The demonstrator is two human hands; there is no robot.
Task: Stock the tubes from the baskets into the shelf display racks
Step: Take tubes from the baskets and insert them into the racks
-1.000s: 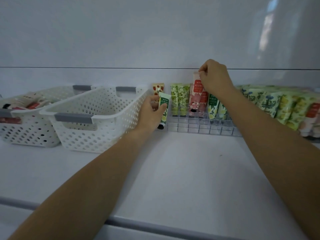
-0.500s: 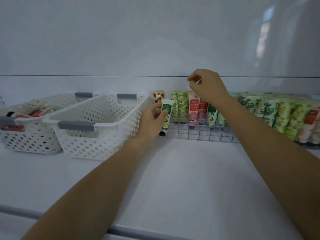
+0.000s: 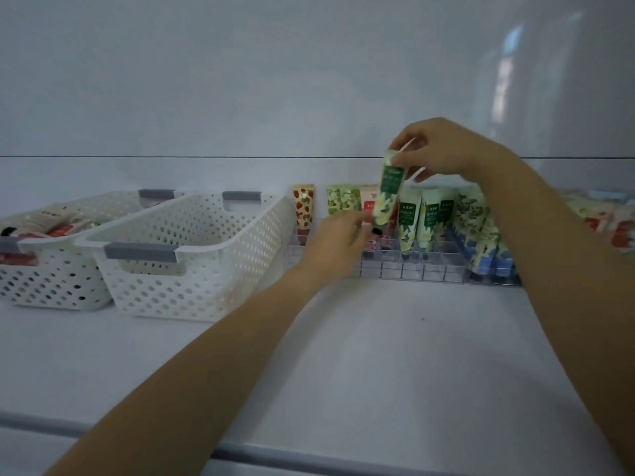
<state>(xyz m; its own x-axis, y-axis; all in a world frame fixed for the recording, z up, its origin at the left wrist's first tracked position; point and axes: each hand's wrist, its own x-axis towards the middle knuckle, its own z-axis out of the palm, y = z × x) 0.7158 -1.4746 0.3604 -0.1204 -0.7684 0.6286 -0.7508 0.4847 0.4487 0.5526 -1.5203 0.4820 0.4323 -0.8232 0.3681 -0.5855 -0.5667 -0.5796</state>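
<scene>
- Just below our right hand (image 3: 443,156) hangs the green tube (image 3: 387,194). We pinch it by its flat crimped end between thumb and fingertips.
- The tube's long axis runs nearly upright, cap down. It leans a little, so the cap end swings toward our left hand (image 3: 335,240).
- Our left hand sits just under and to the left of the cap, blurred. Its fingers look loosely stretched toward the cap, but we cannot tell whether they touch or grip it.
- Beneath and just behind the cap lies the clear display rack (image 3: 412,269), split into small cells, some in the front row unfilled. Matching standing tubes (image 3: 409,218) rest cap down under our right hand, just right of the held one.
- The relation that counts, as we judge it, is that the tube is above the rack and close to the line of the cells. What remains looks like a short descent.
- Our right hand carries the tube and is the nearer one to the cell. The lean probably needs straightening so the cap meets a free cell and not a divider or a neighbour.
- Left of our left hand stands a strawberry-print tube (image 3: 303,209) at the rack's end.
- Further left on the shelf (image 3: 378,355) stand the nearer basket (image 3: 206,276) and the farther basket (image 3: 44,280), which shows more tubes inside.
</scene>
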